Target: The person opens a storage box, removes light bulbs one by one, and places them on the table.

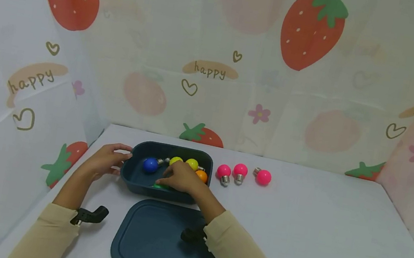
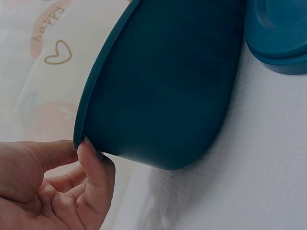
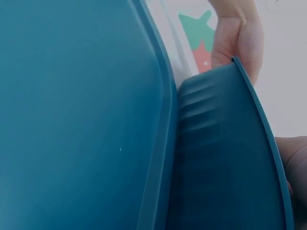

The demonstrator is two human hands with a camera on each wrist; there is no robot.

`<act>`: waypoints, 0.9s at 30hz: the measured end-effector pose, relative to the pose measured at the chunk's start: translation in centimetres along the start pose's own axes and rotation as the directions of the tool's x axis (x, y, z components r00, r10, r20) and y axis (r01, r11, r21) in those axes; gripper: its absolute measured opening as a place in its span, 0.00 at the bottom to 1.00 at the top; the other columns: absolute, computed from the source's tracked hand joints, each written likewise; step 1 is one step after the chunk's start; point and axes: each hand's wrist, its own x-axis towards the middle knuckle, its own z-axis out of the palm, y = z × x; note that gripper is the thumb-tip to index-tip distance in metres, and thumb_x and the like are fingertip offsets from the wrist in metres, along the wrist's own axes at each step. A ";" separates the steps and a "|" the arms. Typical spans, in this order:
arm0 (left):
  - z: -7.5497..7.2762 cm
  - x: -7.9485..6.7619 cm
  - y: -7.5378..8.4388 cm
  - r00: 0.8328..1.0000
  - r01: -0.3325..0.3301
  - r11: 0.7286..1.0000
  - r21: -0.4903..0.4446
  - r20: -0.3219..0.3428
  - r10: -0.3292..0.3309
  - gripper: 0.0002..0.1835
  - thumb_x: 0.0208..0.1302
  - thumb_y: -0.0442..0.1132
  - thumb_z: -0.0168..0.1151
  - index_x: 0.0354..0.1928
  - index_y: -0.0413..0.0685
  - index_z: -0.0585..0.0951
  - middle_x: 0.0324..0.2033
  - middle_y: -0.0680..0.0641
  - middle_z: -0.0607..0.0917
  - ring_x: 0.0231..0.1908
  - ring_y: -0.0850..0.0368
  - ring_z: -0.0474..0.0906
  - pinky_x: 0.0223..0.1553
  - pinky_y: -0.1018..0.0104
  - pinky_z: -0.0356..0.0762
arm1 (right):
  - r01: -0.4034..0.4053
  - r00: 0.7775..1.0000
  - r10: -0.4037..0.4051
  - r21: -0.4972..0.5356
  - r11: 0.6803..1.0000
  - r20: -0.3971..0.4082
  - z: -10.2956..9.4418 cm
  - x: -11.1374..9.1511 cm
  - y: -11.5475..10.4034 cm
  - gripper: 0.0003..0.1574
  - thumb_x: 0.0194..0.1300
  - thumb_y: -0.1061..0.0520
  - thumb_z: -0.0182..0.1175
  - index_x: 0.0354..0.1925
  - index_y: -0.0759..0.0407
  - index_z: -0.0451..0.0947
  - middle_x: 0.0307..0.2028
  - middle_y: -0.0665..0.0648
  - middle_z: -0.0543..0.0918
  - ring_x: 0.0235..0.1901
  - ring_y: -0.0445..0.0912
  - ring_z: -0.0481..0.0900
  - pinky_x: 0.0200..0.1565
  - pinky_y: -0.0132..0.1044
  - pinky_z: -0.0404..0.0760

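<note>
A dark blue-green box (image 1: 162, 193) stands uncovered on the white table. My left hand (image 1: 107, 160) pinches the rim at its left end, thumb and finger on either side of the edge in the left wrist view. Inside the box reaches my right hand (image 1: 181, 176), its fingers over a green bulb (image 1: 159, 186); the hand mostly covers that bulb, so a hold does not show. Around it lie a blue bulb (image 1: 150, 164), two yellow bulbs (image 1: 192, 163) and an orange bulb (image 1: 201, 176). In the right wrist view, the box wall (image 3: 216, 153) hides the right fingers.
A matching lid (image 1: 164, 244) lies flat in front of the box, beneath the right forearm. To the right of the box are three pink bulbs (image 1: 240, 170). A strawberry-print curtain (image 1: 210, 107) hangs behind the table and along both sides.
</note>
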 end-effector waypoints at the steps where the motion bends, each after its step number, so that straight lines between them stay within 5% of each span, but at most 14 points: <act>1: 0.0 0.0 0.0 1.000 -0.001 1.000 -0.001 0.001 0.001 0.28 0.76 0.46 0.57 0.70 0.38 0.68 0.51 0.35 0.83 0.37 0.53 0.82 0.34 0.64 0.83 | -0.004 1.000 0.004 0.009 1.000 0.005 0.0 0.0 0.0 0.19 0.63 0.48 0.73 0.44 0.62 0.88 0.39 0.53 0.88 0.35 0.41 0.78 0.43 0.32 0.79; 10: 0.2 0.1 0.0 1.000 0.005 1.000 -0.010 -0.003 -0.005 0.27 0.77 0.45 0.57 0.70 0.38 0.68 0.50 0.36 0.83 0.36 0.53 0.82 0.34 0.64 0.83 | -0.014 0.999 0.011 0.076 0.997 0.049 0.0 -0.1 0.4 0.19 0.62 0.50 0.73 0.46 0.62 0.88 0.43 0.54 0.89 0.41 0.41 0.82 0.47 0.33 0.81; 27: 0.0 0.2 0.0 1.000 0.016 1.000 -0.005 -0.011 -0.016 0.28 0.77 0.45 0.56 0.71 0.37 0.68 0.50 0.36 0.83 0.35 0.54 0.82 0.33 0.65 0.83 | -0.005 0.999 0.015 0.270 0.963 -0.038 -0.9 -1.6 1.0 0.20 0.63 0.49 0.72 0.48 0.61 0.87 0.37 0.52 0.88 0.31 0.40 0.84 0.38 0.33 0.83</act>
